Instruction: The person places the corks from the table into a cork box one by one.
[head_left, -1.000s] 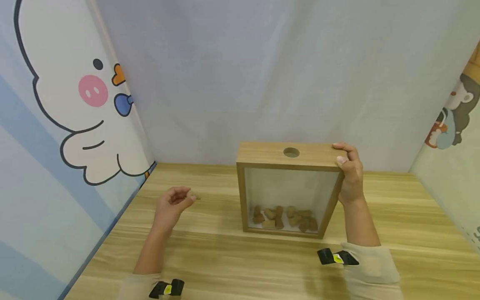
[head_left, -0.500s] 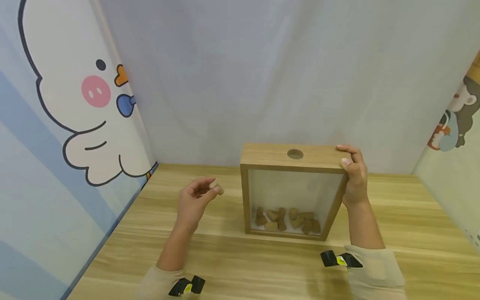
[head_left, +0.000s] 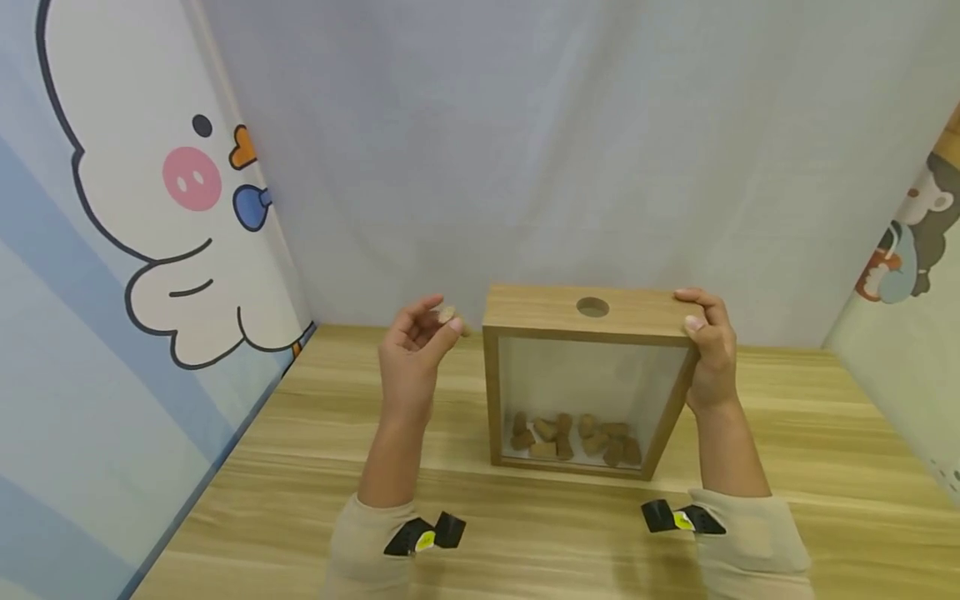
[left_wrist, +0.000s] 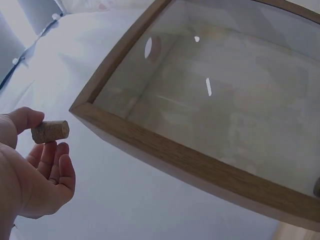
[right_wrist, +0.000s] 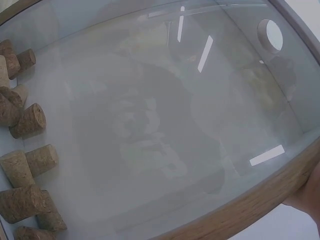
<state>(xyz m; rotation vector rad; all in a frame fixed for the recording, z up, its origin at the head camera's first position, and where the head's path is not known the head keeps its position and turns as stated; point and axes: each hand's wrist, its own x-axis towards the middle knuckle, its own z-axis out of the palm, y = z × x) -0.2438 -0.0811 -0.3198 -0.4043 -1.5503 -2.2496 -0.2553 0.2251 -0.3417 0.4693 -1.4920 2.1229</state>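
A cork stopper point(left_wrist: 50, 131) is pinched between the thumb and fingers of my left hand point(head_left: 412, 354), just left of the box's upper left corner. The box point(head_left: 493, 392) is a wooden frame with a clear front, standing upright on the table. A round hole point(head_left: 592, 307) opens in its top face. Several corks point(head_left: 562, 437) lie on the floor inside, also visible as corks point(right_wrist: 28, 121) through the pane in the right wrist view. My right hand point(head_left: 711, 350) grips the box's upper right corner, thumb in front and fingers over the top; the right wrist view shows only its edge.
The box stands on a wood-grain table point(head_left: 300, 500). Behind it hangs a pale curtain point(head_left: 465, 167). A printed cartoon panel point(head_left: 112, 250) borders the left side, and another printed panel point(head_left: 907, 350) borders the right.
My left hand has moved right and upward with the cork, from the table's left side to near the box's upper left corner. My right hand keeps its hold on the box.
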